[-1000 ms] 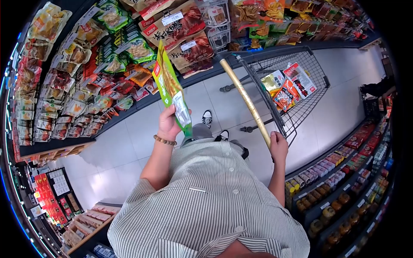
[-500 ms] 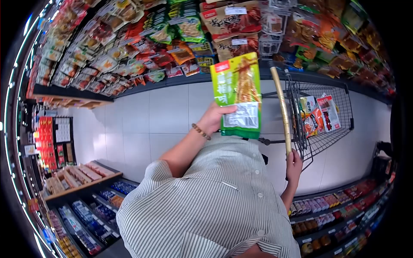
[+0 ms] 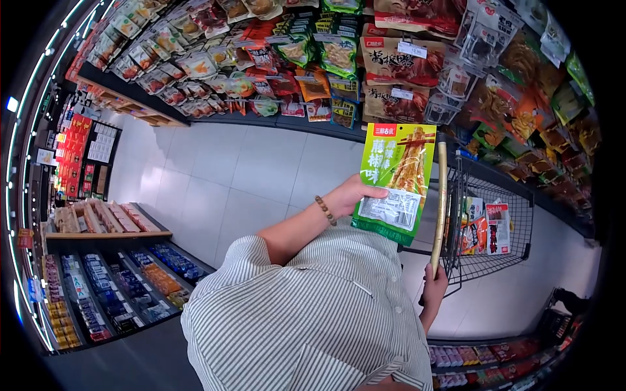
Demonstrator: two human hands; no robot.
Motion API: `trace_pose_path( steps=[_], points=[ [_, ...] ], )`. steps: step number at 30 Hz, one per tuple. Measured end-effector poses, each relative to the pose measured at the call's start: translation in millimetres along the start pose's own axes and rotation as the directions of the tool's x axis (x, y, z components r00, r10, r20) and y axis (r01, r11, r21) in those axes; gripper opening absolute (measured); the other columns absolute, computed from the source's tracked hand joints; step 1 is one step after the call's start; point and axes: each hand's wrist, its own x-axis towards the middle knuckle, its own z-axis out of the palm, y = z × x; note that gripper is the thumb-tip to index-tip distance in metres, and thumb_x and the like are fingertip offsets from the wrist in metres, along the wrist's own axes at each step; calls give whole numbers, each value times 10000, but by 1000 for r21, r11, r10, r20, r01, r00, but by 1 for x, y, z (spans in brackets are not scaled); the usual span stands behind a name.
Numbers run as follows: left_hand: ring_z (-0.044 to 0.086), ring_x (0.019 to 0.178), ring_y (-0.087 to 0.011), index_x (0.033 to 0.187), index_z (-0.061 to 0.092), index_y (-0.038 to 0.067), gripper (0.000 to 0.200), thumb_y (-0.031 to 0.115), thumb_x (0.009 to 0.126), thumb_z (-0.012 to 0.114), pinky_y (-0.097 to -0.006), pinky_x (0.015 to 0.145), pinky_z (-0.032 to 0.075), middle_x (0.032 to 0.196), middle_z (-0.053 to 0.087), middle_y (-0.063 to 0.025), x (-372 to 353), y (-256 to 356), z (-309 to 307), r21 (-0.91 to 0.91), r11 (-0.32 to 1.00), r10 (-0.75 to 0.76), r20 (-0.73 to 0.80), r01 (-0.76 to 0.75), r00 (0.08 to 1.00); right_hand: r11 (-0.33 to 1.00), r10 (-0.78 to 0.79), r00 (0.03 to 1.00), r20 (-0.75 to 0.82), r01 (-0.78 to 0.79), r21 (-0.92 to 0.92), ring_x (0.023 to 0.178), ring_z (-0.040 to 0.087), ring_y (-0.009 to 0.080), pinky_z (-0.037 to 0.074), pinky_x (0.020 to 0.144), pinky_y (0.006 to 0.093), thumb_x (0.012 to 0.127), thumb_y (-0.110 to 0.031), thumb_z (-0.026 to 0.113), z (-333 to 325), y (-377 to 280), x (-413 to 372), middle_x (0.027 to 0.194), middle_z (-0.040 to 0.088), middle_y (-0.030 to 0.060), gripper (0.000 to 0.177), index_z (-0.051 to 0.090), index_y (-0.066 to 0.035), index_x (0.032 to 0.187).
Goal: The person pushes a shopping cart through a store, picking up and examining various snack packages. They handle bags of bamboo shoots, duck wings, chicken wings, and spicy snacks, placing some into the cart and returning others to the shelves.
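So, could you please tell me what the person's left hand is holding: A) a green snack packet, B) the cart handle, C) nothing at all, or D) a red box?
A: the left hand clasps the green snack packet at its lower left edge, while the right hand holds the cart handle.

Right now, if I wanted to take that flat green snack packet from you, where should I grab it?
Probably pinch the top edge of the flat green plastic snack packet, coming from above. It stands upright and thin, the left hand holds its lower left edge, and the cart's long yellowish handle bar crowds its right side.
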Motion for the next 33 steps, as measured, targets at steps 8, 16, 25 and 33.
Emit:
trace_pose_path(
  steps=[8,16,25,33],
  points=[
    [676,1134,-252,1379,535,-10,558,13,863,745,-395,1002,544,1299,657,-144,16,-10,6,78,997,-32,105,24,994,1000,4,995,-96,-6,-23,728,609,159,512,688,326,917,-342,750,6,9,6,840,705,92,460,690,18,1197],
    [676,1135,-260,1359,536,-40,516,15,885,731,-386,989,554,1270,665,-156,26,-5,24,114,978,-181,61,174,982,966,26,981,-191,-74,-246,834,712,316,542,763,410,901,-491,697,0,-27,-14,940,745,164,500,711,-95,1206],
    [663,1162,-278,1391,506,-21,538,3,895,711,-415,1017,551,1307,643,-168,36,-14,29,116,973,-211,110,198,971,979,55,978,-202,-93,-184,852,721,338,546,768,414,895,-528,690,-8,-33,-12,959,748,168,539,705,-105,1229],
    [636,1071,-294,1308,569,4,589,421,921,719,-479,969,521,1150,662,-139,48,-22,-12,-98,983,-122,274,154,954,878,109,963,-246,-210,-429,882,697,399,536,768,505,954,-604,533,-11,-44,-12,874,723,182,527,711,-110,992]
  ],
)
